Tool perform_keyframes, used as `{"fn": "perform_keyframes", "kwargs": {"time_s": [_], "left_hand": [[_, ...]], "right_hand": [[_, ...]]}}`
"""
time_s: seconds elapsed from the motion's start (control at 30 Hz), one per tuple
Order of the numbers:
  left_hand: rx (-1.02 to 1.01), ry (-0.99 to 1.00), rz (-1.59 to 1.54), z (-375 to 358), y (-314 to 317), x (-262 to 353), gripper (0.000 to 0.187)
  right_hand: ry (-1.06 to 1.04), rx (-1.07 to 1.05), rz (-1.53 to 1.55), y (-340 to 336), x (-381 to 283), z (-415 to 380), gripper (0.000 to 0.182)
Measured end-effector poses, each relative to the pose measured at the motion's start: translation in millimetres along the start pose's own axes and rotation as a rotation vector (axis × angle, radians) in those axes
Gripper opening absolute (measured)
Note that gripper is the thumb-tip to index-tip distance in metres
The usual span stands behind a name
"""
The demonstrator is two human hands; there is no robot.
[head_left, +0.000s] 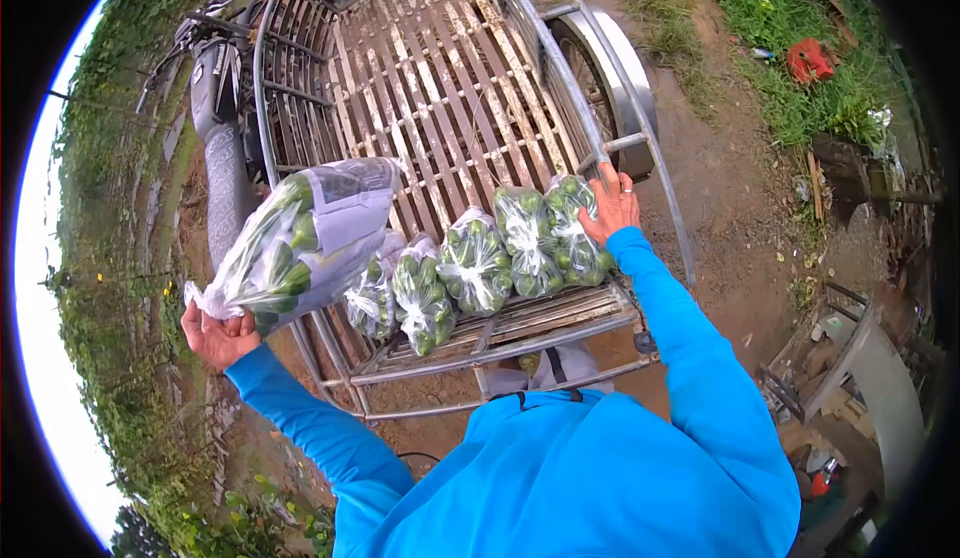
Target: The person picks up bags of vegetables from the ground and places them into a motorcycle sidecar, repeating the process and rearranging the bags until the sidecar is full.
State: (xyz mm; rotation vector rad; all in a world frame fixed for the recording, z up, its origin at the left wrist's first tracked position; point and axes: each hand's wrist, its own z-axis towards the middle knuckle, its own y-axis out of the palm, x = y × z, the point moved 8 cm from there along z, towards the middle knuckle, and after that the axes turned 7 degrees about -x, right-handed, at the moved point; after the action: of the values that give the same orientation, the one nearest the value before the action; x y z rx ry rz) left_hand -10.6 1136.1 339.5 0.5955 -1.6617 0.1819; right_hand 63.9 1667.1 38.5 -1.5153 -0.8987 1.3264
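My left hand [215, 336] is closed on the gathered neck of a large clear plastic bag [305, 233], which is full of green vegetables and has a printed panel. This bag is raised and tilted at the left side of the slatted cart [455, 68]. Smaller clear bags of green vegetables stand in a row along the cart's near end. My right hand [612, 203] lies at the rightmost small bag [575, 243], thumb over its side and fingers stretched towards the metal rail [570, 53]. Beside that bag is another small bag [527, 238].
A motorcycle with a patterned seat [228, 183] stands along the cart's left side. The cart's wheel and white fender [620, 83] are at the right. A red object [808, 61] lies in the grass, and scrap boards [885, 378] lean at the lower right.
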Motion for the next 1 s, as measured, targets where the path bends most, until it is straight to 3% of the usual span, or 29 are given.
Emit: {"fn": "perform_keyframes", "kwargs": {"time_s": [0.2,0.27,0.33,0.4,0.5,0.53,0.6,0.67,0.73,0.8,0.87,0.9,1.0], "left_hand": [[-0.355,-0.312,0.232,74.5,174.3,-152.9,0.037],[-0.442,-0.477,0.224,90.5,212.1,-221.4,0.032],[-0.536,-0.484,0.289,89.3,249.1,-281.3,0.028],[-0.574,-0.560,0.530,83.8,278.5,-333.9,0.031],[-0.774,-0.543,1.000,72.2,322.5,-384.5,0.035],[-0.819,-0.479,1.096,66.3,339.4,-398.7,0.028],[-0.913,-0.511,1.224,67.4,356.6,-437.1,0.033],[-1.197,-0.362,1.243,58.8,382.3,-476.8,0.037],[-1.539,0.107,1.461,45.5,408.5,-507.4,0.040],[-1.390,-0.065,1.474,66.1,413.2,-523.9,0.058],[-1.349,-0.055,1.571,89.0,411.4,-525.3,0.064],[-1.298,0.064,1.573,92.6,411.6,-512.2,0.068],[-1.287,0.066,1.544,111.7,409.0,-531.7,0.070]], "right_hand": [[0.100,-0.144,0.110,-2.5,7.4,5.1,0.047],[0.079,-0.131,0.118,-2.8,9.6,7.3,0.047],[0.101,-0.154,0.095,-4.2,11.9,8.9,0.044],[0.057,-0.118,0.089,-7.6,11.3,9.2,0.045],[0.042,-0.081,0.100,-9.0,14.8,10.0,0.045],[0.038,-0.069,0.102,-7.2,14.1,10.4,0.046],[0.054,-0.083,0.110,-2.4,15.7,11.2,0.046],[0.058,-0.100,0.113,-0.9,15.5,12.4,0.046],[0.060,-0.123,0.118,4.6,16.6,14.0,0.046],[0.067,-0.150,0.106,5.2,14.1,14.9,0.048],[0.050,-0.163,0.099,2.4,10.3,17.4,0.048],[0.058,-0.155,0.087,0.1,10.0,20.6,0.049],[0.041,-0.099,0.146,-0.2,7.8,23.6,0.048]]}}
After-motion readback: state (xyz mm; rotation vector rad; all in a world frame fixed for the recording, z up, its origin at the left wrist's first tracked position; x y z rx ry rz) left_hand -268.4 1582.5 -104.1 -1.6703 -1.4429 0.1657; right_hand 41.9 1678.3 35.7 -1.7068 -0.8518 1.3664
